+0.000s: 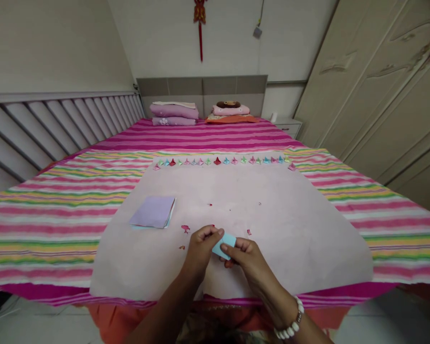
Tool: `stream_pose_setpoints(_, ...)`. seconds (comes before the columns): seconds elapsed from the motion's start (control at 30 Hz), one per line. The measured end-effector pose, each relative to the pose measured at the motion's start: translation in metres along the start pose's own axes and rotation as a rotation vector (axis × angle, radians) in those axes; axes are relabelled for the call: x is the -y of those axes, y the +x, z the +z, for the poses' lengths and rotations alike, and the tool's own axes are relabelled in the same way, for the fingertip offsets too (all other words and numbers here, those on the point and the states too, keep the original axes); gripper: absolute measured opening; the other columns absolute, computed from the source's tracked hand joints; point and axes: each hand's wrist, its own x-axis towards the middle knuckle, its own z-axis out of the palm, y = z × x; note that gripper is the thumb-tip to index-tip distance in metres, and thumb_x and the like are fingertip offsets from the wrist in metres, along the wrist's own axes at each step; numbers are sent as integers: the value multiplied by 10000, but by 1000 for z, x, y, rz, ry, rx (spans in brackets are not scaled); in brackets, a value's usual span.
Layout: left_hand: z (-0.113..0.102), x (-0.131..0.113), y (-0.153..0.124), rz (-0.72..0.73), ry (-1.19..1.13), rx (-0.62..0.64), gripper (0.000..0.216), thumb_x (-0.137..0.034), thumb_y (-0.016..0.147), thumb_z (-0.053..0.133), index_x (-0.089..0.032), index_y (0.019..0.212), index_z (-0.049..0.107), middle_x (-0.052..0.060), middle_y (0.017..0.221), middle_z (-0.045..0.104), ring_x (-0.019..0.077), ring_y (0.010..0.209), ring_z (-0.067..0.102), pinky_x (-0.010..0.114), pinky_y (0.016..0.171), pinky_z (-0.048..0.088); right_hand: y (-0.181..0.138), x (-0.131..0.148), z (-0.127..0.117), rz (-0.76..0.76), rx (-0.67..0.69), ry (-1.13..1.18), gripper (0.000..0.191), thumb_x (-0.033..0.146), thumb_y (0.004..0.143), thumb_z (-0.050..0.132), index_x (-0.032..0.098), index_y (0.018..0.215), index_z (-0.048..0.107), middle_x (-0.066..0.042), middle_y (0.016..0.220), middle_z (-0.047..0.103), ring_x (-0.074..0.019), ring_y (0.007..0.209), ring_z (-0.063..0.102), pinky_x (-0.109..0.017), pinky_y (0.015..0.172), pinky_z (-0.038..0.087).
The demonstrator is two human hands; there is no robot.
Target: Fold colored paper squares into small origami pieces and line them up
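Note:
A small piece of light blue folded paper [228, 240] is held between both hands, just above the pale sheet on the bed. My left hand [203, 242] pinches its upper left edge between thumb and fingers. From the other side my right hand [246, 253] grips it, the thumb lying flat across the front and the fingers behind. To the left lies a stack of square coloured paper [153, 211] with a lilac sheet on top. Along the far edge of the pale sheet runs a row of small folded paper pieces [217, 161] in red, pink, blue and green.
The pale sheet [290, 229] covers the middle of a bed with a striped cover [57, 205]. Several small scraps, one a red scrap [185, 229], lie around the hands. Folded bedding [174, 111] is stacked by the headboard [232, 86]. A railing [75, 119] stands left, a wardrobe [372, 86] right.

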Motion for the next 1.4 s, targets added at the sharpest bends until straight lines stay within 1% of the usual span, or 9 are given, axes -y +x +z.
stream_pose_setpoints(0.17,0,2,4,37,-19,-106,336,-376,661,713,-165,490,514,-63,489,398,85,514,356,229,517,282,-4,1,2,80,5,34,371,437,575,816,162,535,570,-14,506,660,-93,410,525,-217,469,388)
stream_pose_setpoints(0.33,-3,2,6,-148,-232,-100,353,-364,601,764,-168,503,487,-72,501,400,75,504,367,216,498,297,-9,5,-4,65,67,-4,317,432,617,792,150,619,648,-24,559,677,-102,444,548,-230,488,417)
stream_pose_setpoints(0.53,-8,2,7,-323,-358,-78,283,-284,540,782,-166,555,525,-56,546,483,85,539,451,214,523,360,-9,12,-19,-310,-16,-204,305,286,699,743,230,997,711,-44,917,692,-140,682,606,-284,655,485)
stream_pose_setpoints(0.67,-3,4,5,-397,-385,-53,249,-248,529,772,-158,556,541,-38,545,517,97,543,478,229,536,378,-6,13,-21,-458,38,-313,257,230,733,707,261,987,722,-53,1041,647,-160,778,609,-302,706,500)
stream_pose_setpoints(0.97,0,5,0,-435,-376,1,256,-280,540,783,-140,619,584,-25,587,560,93,563,493,220,545,379,-5,11,-15,-361,68,-149,89,298,723,731,225,773,729,-62,967,673,-204,879,628,-319,765,511)
stream_pose_setpoints(1.17,-1,5,-4,-358,-285,77,332,-431,665,739,-131,673,596,-24,598,527,75,535,470,200,509,356,-1,11,-17,-309,-64,-83,113,293,673,753,207,741,729,-40,826,692,-184,772,613,-290,714,486)
stream_pose_setpoints(1.23,-3,4,-5,-307,-208,68,386,-498,725,673,-121,802,642,13,692,576,95,580,521,214,536,401,0,10,-20,-277,-112,-53,118,287,656,759,206,740,737,-38,815,702,-184,761,612,-293,714,479)
stream_pose_setpoints(1.3,-6,2,-7,-233,-115,9,481,-539,766,615,-131,1021,638,89,933,629,153,744,604,259,631,474,2,9,-22,-242,-147,-21,116,281,650,760,204,735,743,-38,800,712,-185,753,615,-299,720,472)
stream_pose_setpoints(1.4,-12,2,-10,-129,-24,-26,577,-546,794,577,-164,1226,547,164,1247,559,251,1020,600,353,805,503,4,9,-25,-205,-186,21,113,265,641,761,203,734,750,-35,765,720,-181,718,615,-306,711,464)
